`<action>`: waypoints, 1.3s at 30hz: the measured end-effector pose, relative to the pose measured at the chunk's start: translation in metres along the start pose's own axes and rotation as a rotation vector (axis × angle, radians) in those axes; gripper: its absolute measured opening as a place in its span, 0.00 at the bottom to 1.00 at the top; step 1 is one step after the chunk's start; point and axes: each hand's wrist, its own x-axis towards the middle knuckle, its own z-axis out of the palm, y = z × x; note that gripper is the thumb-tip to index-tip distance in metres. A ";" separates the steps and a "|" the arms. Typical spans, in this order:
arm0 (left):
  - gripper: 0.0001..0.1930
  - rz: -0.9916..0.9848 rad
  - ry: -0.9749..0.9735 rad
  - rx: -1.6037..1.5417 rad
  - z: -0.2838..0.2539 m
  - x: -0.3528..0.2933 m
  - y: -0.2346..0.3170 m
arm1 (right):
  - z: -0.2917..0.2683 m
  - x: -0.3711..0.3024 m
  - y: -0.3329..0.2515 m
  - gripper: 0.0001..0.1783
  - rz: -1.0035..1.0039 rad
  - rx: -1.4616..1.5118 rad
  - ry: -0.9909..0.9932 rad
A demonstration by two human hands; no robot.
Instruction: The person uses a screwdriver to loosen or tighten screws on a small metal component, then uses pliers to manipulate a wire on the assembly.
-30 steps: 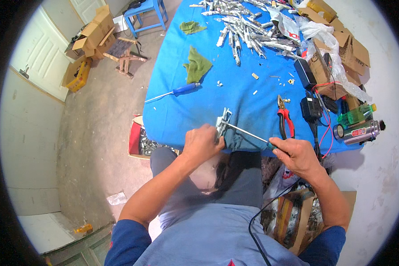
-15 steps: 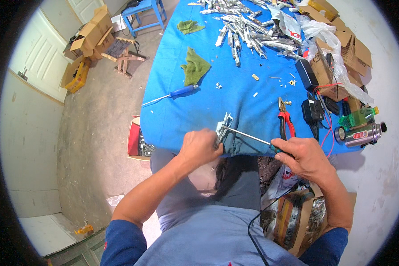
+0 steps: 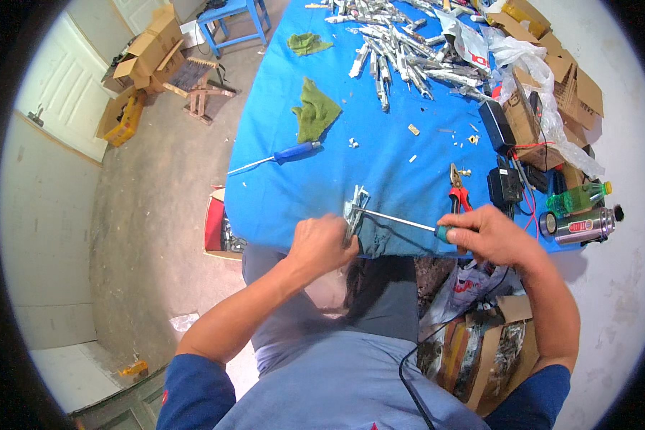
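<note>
My left hand point(image 3: 321, 246) is closed around the lower end of a slim silvery-white metal part point(image 3: 354, 208) at the table's near edge; its upper end sticks out past my fingers. In my right hand point(image 3: 496, 233) is a screwdriver point(image 3: 395, 219) with a dark green handle and a long metal shaft. The shaft points left, and its tip meets the metal part just above my left hand. Most of the handle is hidden in my right palm. Red-handled pliers point(image 3: 459, 190) lie just beyond my right hand, partly covered by it.
A blue cloth covers the table point(image 3: 390, 161). A blue-handled screwdriver point(image 3: 294, 152) and green rags point(image 3: 315, 111) lie left. A heap of similar metal parts point(image 3: 401, 54) fills the far side. Right stand a thermos point(image 3: 584, 226), a green bottle point(image 3: 577, 199) and black adapters point(image 3: 505, 179).
The metal part has shifted slightly left and stands more upright. My right hand has moved a little up with the screwdriver, now covering more of the pliers' handles.
</note>
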 end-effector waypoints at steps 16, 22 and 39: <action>0.17 0.002 0.093 0.024 0.006 -0.004 0.003 | 0.056 -0.026 0.040 0.16 -0.383 -0.286 0.374; 0.17 0.017 0.158 -0.013 0.009 -0.005 0.003 | 0.055 -0.029 0.032 0.16 -0.358 -0.237 0.319; 0.17 0.018 0.138 -0.052 0.010 -0.007 0.003 | 0.088 -0.036 0.033 0.18 -0.165 -0.009 0.341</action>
